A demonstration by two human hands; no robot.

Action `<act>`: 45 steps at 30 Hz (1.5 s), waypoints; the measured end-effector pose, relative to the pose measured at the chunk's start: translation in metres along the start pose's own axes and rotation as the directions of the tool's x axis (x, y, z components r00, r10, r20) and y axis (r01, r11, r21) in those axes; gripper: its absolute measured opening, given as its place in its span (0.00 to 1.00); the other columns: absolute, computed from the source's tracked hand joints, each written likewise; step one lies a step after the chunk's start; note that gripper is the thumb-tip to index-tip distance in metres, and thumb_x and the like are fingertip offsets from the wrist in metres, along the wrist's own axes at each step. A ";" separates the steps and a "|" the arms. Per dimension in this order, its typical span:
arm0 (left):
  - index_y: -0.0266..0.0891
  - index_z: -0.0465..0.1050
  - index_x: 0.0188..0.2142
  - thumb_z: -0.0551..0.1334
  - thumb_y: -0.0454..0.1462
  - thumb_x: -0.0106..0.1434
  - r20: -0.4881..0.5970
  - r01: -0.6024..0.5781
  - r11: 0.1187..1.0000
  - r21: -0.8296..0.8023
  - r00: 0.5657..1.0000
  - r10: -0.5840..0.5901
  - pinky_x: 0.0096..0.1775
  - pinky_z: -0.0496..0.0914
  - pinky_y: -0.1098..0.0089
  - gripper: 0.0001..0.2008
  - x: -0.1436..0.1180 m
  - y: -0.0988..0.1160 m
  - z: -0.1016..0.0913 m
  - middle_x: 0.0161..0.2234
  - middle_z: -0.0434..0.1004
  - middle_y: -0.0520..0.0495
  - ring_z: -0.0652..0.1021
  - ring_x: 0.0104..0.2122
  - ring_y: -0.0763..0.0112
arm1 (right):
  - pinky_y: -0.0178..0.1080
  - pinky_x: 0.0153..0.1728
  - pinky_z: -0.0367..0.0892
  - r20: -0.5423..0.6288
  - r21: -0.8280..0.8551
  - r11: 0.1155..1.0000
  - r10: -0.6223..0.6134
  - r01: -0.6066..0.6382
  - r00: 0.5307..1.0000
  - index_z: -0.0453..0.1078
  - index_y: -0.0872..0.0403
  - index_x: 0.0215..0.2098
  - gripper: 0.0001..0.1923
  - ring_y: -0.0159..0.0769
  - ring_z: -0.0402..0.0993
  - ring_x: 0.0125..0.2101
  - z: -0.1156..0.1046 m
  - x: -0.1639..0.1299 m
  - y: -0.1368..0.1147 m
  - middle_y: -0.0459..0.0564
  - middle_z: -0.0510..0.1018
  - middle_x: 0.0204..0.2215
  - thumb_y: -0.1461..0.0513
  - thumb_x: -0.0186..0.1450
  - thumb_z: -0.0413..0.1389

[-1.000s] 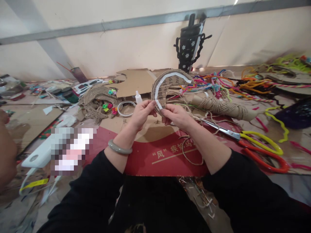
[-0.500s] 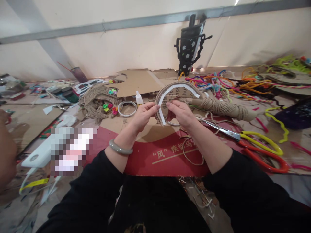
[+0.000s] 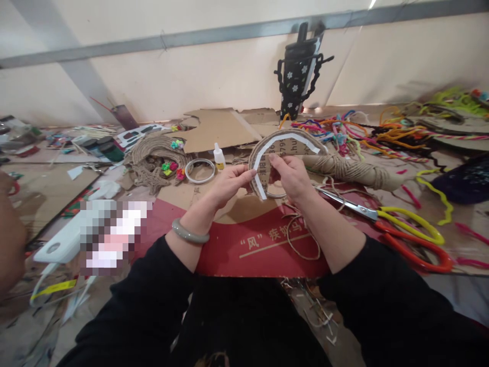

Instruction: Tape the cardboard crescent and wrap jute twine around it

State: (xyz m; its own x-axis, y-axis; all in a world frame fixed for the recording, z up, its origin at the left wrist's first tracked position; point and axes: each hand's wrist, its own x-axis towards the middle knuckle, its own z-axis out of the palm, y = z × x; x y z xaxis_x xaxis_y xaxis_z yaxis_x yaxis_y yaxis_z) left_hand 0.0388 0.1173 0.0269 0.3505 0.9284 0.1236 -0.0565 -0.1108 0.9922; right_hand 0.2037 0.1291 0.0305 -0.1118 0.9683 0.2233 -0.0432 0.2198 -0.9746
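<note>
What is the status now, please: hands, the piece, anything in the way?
Left hand and right hand both pinch the cardboard arc, held above the table. Scissors lie right, apart. Nothing blocks.

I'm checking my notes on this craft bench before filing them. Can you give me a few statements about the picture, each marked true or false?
1. Both hands hold the cardboard arc. True.
2. The scissors are in the right hand. False: they lie on the table, right of it.
3. The left hand wears a bangle at the wrist. True.
4. The glue bottle lies tipped over. False: it stands upright.
</note>
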 end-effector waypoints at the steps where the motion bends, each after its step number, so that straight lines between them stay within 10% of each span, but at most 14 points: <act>1: 0.34 0.72 0.27 0.67 0.53 0.53 -0.003 0.006 1.000 -0.005 1.000 -0.006 0.29 0.68 0.73 0.22 0.000 0.000 0.000 0.24 0.73 0.50 0.72 0.24 0.77 | 0.31 0.18 0.60 -0.002 -0.011 1.000 0.006 -0.006 1.000 0.65 0.55 0.19 0.24 0.25 0.61 0.15 0.000 0.000 0.000 0.43 0.67 0.13 0.45 0.58 0.56; 8: 0.35 0.71 0.26 0.69 0.56 0.48 -0.184 -0.018 0.994 -0.107 0.983 -0.002 0.29 0.67 0.76 0.25 0.004 -0.001 -0.005 0.21 0.69 0.54 0.70 0.22 0.80 | 0.31 0.18 0.60 0.201 -0.062 0.991 0.127 -0.117 0.971 0.64 0.55 0.15 0.21 0.26 0.62 0.15 0.007 -0.008 -0.005 0.44 0.66 0.12 0.51 0.58 0.58; 24: 0.35 0.72 0.28 0.68 0.50 0.55 -0.092 0.028 0.980 -0.198 0.995 -0.047 0.29 0.67 0.75 0.19 0.001 0.002 -0.002 0.24 0.72 0.51 0.71 0.24 0.78 | 0.32 0.20 0.65 0.207 0.049 0.999 0.008 -0.019 0.978 0.68 0.55 0.20 0.20 0.26 0.64 0.16 0.002 -0.008 -0.001 0.44 0.70 0.14 0.47 0.56 0.60; 33: 0.36 0.72 0.27 0.66 0.48 0.58 -0.156 0.044 0.982 -0.181 0.985 -0.073 0.29 0.66 0.76 0.16 0.001 0.004 -0.001 0.23 0.70 0.52 0.68 0.23 0.79 | 0.32 0.19 0.64 -0.009 0.033 0.999 -0.021 0.021 1.000 0.68 0.55 0.18 0.22 0.25 0.64 0.15 -0.002 -0.002 -0.002 0.46 0.71 0.14 0.47 0.57 0.58; 45: 0.36 0.71 0.28 0.64 0.54 0.57 -0.151 0.044 0.983 -0.176 0.986 -0.072 0.27 0.65 0.75 0.21 0.002 0.003 -0.003 0.24 0.72 0.51 0.70 0.23 0.78 | 0.32 0.19 0.63 0.103 -0.064 0.997 0.052 -0.045 0.993 0.68 0.55 0.15 0.21 0.26 0.64 0.15 -0.001 -0.003 -0.004 0.47 0.71 0.13 0.50 0.58 0.57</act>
State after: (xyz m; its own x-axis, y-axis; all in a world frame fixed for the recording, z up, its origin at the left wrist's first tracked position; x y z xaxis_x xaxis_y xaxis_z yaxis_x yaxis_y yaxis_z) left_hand 0.0366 0.1201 0.0304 0.2080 0.9769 0.0487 -0.2048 -0.0052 0.9788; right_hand 0.2048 0.1253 0.0341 -0.2152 0.9611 0.1734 0.0258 0.1831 -0.9828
